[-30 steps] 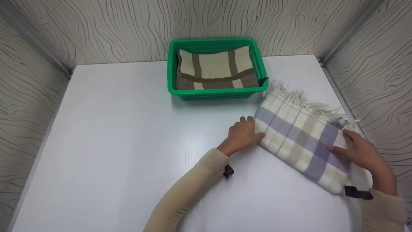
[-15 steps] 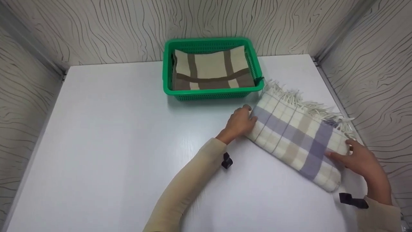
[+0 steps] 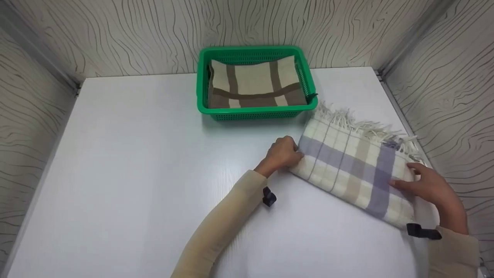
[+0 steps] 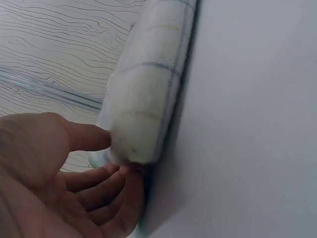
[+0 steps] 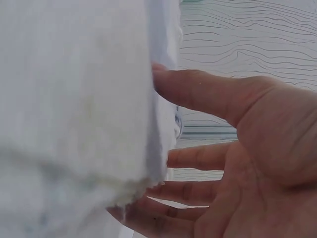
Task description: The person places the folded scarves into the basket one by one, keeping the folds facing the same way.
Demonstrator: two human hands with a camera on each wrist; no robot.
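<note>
Folded plaid blanket [image 3: 353, 168] on the table [image 3: 135, 173] right of the green basket [image 3: 254, 112], left hand [image 3: 281, 153] grip and right hand [image 3: 432, 185] grip each grasping opposite ends

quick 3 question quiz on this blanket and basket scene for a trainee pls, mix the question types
1. True or false: the green basket already holds a folded brown-striped cloth.
2. The fringe of the plaid blanket lies along which edge? A) the near edge B) the far edge C) under the left hand
3. What does the right hand touch?

Key
1. True
2. B
3. The blanket's right end, thumb on top.
</note>
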